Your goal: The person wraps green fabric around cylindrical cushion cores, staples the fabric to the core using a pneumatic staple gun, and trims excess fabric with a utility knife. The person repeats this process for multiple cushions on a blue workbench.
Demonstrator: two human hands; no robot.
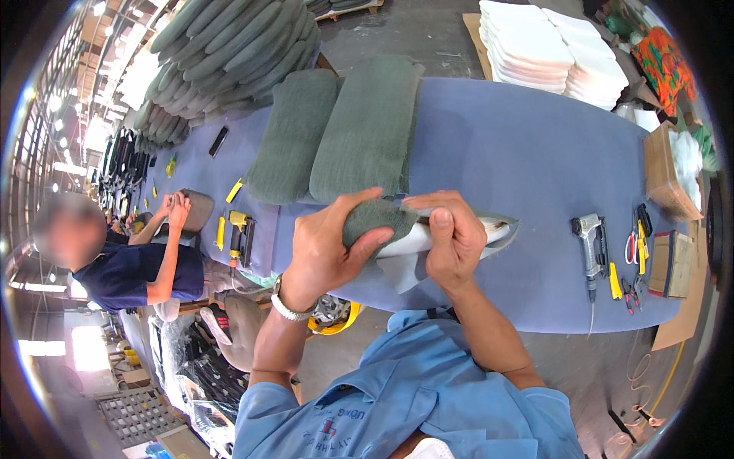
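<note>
Between my hands, over the near side of the table, is a partly covered cushion (407,242) with dark green fabric around a white inside. My left hand (329,243) wraps round its green left end, thumb pressed on the fabric. Closed on its middle is my right hand (453,239), thumb up, where the white part shows. A loose grey-green flap (403,272) hangs below, and the cover's pointed right end gapes past my right hand. Just beyond lie two flat green covered pads (365,126) (294,138), side by side.
A grey nail gun (588,233) with a hose, yellow cutter (615,281), scissors (631,249) and pliers lie at right, beside a carton (667,172). White pads (527,46) are stacked beyond. Green pads (229,53) pile at far left; a co-worker (145,264) handles a pad at left.
</note>
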